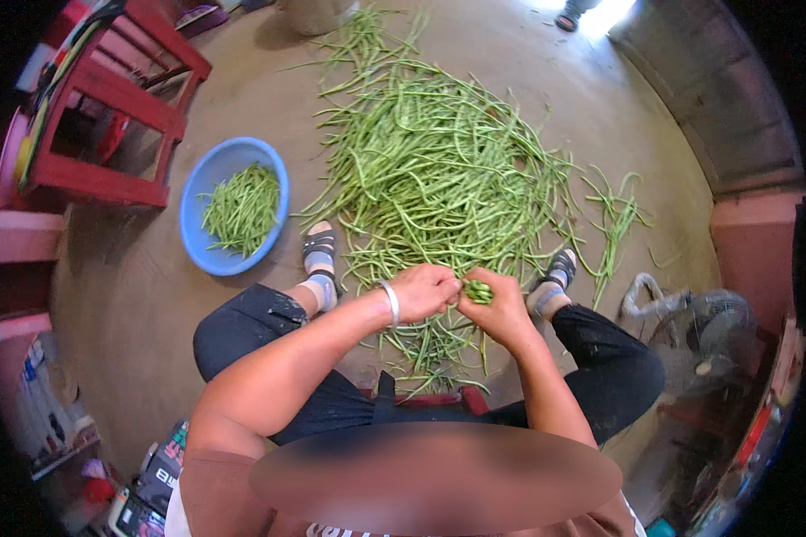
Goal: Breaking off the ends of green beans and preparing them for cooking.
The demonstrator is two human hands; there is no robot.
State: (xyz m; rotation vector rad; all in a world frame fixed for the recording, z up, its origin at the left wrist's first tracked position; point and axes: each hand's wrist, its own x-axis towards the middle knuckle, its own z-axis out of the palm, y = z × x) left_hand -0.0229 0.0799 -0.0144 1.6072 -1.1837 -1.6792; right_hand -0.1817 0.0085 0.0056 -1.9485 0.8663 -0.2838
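My right hand (500, 305) is closed around a small bunch of green long beans (478, 292), whose ends poke out toward me between thumb and fingers. Right beside it is my left hand (428, 293), a silver bangle (391, 303) on its wrist. Its fingertips are pinched together close to the bunch; whether a bean is between them is hidden. Beyond both hands spreads a big heap of long beans (436, 168) on the floor. Shorter bean pieces and scraps (430, 346) lie below my hands, between my legs.
A blue plastic basin (193, 235) holding cut beans stands left of my sandalled left foot (319, 252). Some beans (614, 221) lie apart at the right. A red wooden chair (101, 181) stands at upper left, an electric fan (705, 335) at right. Another person's foot (567, 20) shows at the top.
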